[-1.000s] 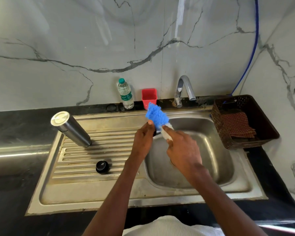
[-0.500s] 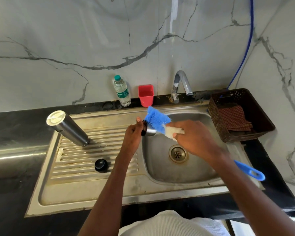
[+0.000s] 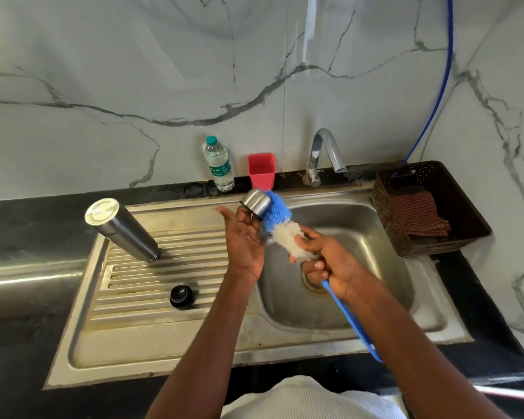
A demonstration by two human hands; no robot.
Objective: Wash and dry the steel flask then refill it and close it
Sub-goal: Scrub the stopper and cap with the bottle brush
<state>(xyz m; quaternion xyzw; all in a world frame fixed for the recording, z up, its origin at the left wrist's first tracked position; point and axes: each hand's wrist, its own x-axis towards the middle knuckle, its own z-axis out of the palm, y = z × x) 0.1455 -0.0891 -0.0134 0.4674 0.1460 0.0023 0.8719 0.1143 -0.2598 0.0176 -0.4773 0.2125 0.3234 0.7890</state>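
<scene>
Left hand [image 3: 244, 237] pinches a small steel cup-lid [image 3: 255, 202]; right hand [image 3: 330, 263] grips the blue-and-white bristle brush [image 3: 280, 223] scrubbing it; the bottle label's writing is unreadable.

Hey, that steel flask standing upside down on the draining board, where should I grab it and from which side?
Grip the flask around its middle, reaching from the right, the sink side, or from above. It stands mouth down on the ribbed draining board, base up, so the smooth round body is bare all around. A wrap round the body looks safer than pinching the flat base.
</scene>
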